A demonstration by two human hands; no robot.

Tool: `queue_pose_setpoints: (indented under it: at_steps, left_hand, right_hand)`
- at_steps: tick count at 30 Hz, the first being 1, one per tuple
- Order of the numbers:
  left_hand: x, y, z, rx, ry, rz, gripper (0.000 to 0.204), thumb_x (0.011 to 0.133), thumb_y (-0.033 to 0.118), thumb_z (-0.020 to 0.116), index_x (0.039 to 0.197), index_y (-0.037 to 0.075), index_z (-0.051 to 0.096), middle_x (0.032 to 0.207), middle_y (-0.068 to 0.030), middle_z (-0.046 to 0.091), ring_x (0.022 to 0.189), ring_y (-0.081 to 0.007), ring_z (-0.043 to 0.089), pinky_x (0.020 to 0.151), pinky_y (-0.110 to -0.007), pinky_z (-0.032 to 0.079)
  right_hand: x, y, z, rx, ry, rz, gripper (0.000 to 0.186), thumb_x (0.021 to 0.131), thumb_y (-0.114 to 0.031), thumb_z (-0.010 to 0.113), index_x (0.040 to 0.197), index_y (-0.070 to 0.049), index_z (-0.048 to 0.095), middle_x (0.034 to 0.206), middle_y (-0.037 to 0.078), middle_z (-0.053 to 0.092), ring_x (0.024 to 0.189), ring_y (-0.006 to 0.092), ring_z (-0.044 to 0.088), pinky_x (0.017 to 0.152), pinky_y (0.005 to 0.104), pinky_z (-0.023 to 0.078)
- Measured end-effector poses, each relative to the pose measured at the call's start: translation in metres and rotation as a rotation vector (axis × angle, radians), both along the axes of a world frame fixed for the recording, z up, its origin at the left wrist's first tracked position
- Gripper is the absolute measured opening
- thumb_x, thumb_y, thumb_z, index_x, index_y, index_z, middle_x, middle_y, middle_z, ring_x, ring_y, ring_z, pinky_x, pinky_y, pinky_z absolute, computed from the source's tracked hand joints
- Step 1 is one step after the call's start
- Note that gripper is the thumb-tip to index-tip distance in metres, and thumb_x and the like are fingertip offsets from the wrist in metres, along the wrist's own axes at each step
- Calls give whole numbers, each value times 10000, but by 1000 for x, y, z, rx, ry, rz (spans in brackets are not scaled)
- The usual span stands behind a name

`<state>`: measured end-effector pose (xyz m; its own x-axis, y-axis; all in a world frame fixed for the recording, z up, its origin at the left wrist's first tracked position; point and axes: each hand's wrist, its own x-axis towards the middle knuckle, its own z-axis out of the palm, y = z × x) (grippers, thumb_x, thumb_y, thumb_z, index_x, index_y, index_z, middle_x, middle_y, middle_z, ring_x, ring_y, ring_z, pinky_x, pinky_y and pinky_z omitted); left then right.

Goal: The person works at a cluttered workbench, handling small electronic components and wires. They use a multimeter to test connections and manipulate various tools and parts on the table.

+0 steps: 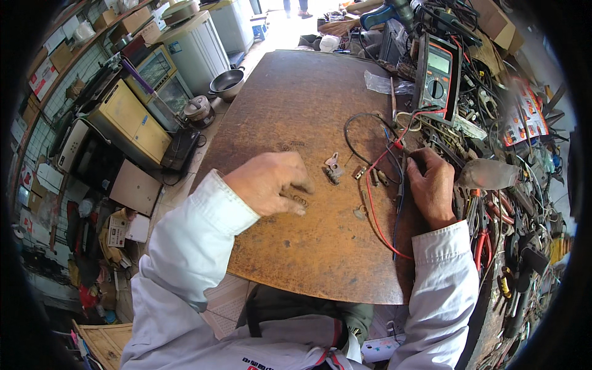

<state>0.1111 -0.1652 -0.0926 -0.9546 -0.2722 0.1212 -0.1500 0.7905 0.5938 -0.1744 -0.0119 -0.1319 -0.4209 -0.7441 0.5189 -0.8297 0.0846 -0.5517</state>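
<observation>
My left hand hovers over the left middle of the brown wooden table. Its thumb and fingers are apart with nothing visible between them, close to a small wire coil on the wood. At the table's right edge, my right hand has its thumb and forefinger curled in beside a slim dark rod; the fingertips partly hide what they grip. Between the hands lie a small metal bracket part and a few little metal pieces. A red test lead loops past them.
A multimeter stands at the back right, near a clear plastic bag. Tangled cables and tools, including red-handled pliers, crowd the right side. On the floor at left are a wok, a pot and a yellow cabinet.
</observation>
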Motion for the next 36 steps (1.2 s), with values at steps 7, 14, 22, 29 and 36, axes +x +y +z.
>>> queue_pose_setpoints:
  at_steps: [7,14,22,29,36]
  left_hand:
    - [-7,-4,-3,-141,104,226,271,685,75,830,912,18,693,929,-110,627,828,-242,619,719,-345,508]
    - [-11,-20,-17,-390,160,442,323,715,102,808,1010,31,697,1169,-139,617,1162,-320,539,971,-418,449]
    - [-39,5,-25,-437,158,76,338,754,97,764,1087,115,713,1343,-98,550,1343,-339,396,1094,-439,380]
    - [-43,11,-18,-323,207,127,254,752,68,767,998,60,703,1129,-90,650,1141,-290,580,953,-395,494]
    - [-42,28,-11,-179,373,99,243,725,-8,766,949,7,674,950,-116,674,930,-275,673,818,-368,551]
  right_hand:
    - [-2,1,-2,-9,9,-5,115,812,-63,671,882,28,661,834,204,664,802,380,649,722,414,503]
    - [1,2,3,-13,-16,-19,119,808,-75,677,876,23,670,845,203,672,816,379,652,734,418,506]
    - [2,2,3,-39,-15,-11,121,819,-89,670,873,19,669,851,206,672,816,387,650,732,426,507]
    - [22,7,21,-204,-11,42,125,812,-50,681,908,24,654,846,192,659,768,369,658,692,402,519]
    - [71,9,28,-81,-235,458,241,834,-66,707,1052,16,649,901,162,650,773,288,675,675,356,537]
